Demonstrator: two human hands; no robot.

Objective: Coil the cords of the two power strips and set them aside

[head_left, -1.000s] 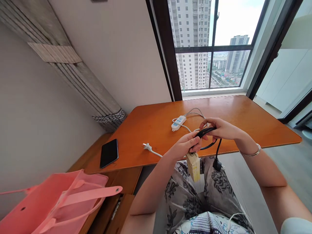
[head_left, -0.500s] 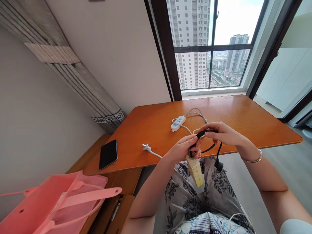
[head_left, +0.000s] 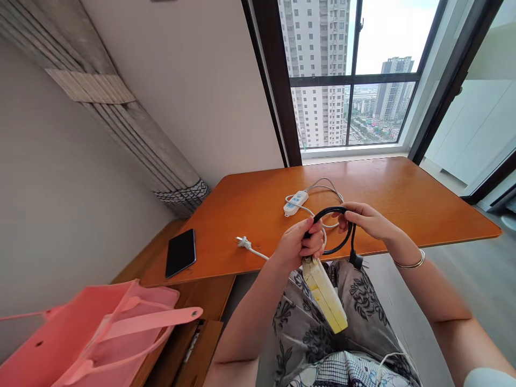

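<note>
Over the table's front edge, my left hand (head_left: 303,242) is closed round one end of a black cable (head_left: 332,209). From beneath that hand hangs a yellowed power strip (head_left: 325,295), tilted above my lap. My right hand (head_left: 365,219) pinches the cable's loop between thumb and fingers. The cable's black plug (head_left: 356,260) dangles below my right hand. Behind my hands, a small white power strip (head_left: 295,203) lies on the table with its white cord looped beside it. Its white plug (head_left: 243,242) rests left of my left hand.
The brown wooden table (head_left: 250,199) reaches to the window. A black tablet (head_left: 180,252) lies at its left end. A pink bag (head_left: 100,328) stands at the lower left, by an open drawer. A gray curtain (head_left: 141,134) hangs at the left.
My hands have moved apart, and the black cable now arches in a wider loop between them. The yellowed strip has swung lower and to the right, while the black plug has shifted slightly left and up.
</note>
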